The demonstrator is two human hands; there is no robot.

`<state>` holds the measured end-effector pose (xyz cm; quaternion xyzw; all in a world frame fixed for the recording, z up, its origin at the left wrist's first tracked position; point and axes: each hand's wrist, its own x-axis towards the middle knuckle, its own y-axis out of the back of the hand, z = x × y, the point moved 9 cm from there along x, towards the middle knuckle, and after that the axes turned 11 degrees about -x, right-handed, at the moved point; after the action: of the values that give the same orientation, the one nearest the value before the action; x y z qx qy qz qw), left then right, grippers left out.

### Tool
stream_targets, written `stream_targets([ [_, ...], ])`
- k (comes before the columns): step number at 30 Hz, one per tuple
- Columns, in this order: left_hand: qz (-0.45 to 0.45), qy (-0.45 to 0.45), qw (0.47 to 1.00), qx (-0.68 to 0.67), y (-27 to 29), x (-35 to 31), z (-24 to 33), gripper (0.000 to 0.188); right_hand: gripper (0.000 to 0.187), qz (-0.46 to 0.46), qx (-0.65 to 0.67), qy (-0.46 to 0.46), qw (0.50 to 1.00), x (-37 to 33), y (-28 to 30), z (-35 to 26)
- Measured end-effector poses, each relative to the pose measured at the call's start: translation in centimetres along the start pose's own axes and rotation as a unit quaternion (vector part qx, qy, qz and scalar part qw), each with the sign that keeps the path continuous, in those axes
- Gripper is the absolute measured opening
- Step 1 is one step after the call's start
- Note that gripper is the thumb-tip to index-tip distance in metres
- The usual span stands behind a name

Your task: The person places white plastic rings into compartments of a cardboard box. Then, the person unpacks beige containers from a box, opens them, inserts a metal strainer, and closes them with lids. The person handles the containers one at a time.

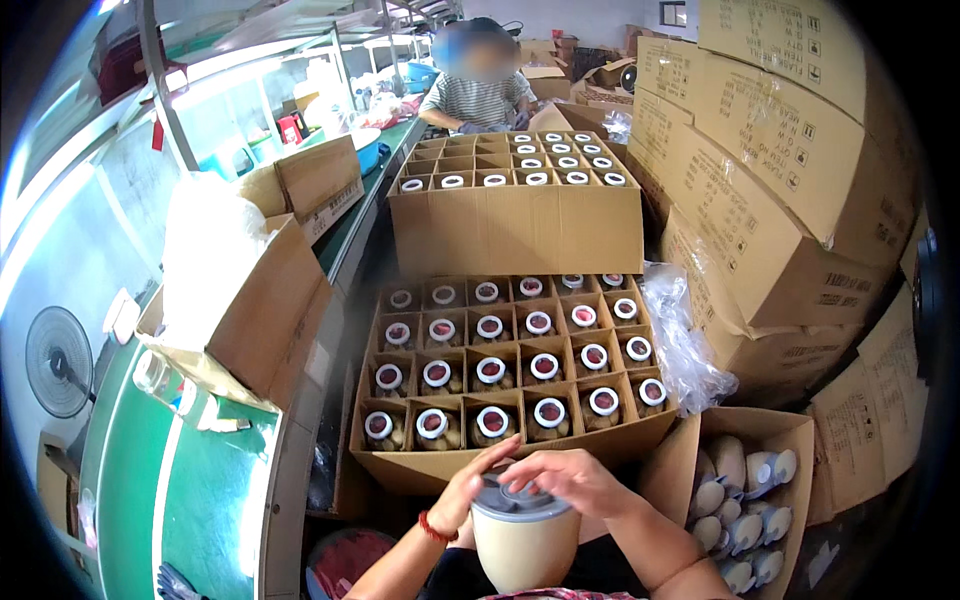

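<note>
Head view, observed from beside the work. Nearest: a cream tub [527, 550] with a grey lid [518, 508] seated on it, upright at the lower middle, close to the worker's body. What carries its base is hidden. The left hand [468, 492], red band [437, 528] at its wrist, lies along the lid's left side, fingers straight and close together. The right hand [568, 478] arches over the top from the right, fingers bent and slightly spread. No pinch visible; whether the right fingertips press or only hover, cannot tell.

Note on technique (my judgement): work both palms opposite each other, push straight down, and go round the rim in stages so the lid seats level. One-sided force could tip the tub, its footing being unproven. Check the lid edge for a gap before letting go.

Just beyond the tub: a divided carton [420, 470] of white-ringed jars [493, 422]; elbow clearance looks tight toward the open carton [672, 465] of pale-capped containers [735, 525] on the right.

Farther: a second divided carton [515, 235], partly filled. Green counter [200, 520] along the left. Far end: a co-worker [475, 98] in a striped top.
</note>
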<state>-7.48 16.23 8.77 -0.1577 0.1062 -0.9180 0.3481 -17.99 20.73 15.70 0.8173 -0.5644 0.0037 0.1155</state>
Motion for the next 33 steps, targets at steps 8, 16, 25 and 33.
stream_targets([
  [8, -0.153, -0.079, 0.960, 0.219, -9.9, 3.2, 7.6, 0.083, 0.035, 0.157, -0.137, -0.053, 0.977, 0.8, 8.0, 14.2],
  [16, 0.041, 0.022, 0.989, -0.141, -1.3, 3.9, -2.8, 0.071, 0.058, 0.041, -0.105, 0.139, 0.984, -1.8, 4.9, 2.1],
  [25, 0.058, -0.149, 0.974, -0.159, -1.6, 4.7, 7.1, 0.088, 0.057, 0.232, 0.178, -0.035, 0.956, -1.0, 10.2, 10.4],
  [33, -0.013, 0.121, 0.992, -0.005, -5.0, 3.9, 1.2, 0.093, 0.061, 0.075, 0.280, 0.032, 0.956, 0.7, 6.9, 12.2],
])
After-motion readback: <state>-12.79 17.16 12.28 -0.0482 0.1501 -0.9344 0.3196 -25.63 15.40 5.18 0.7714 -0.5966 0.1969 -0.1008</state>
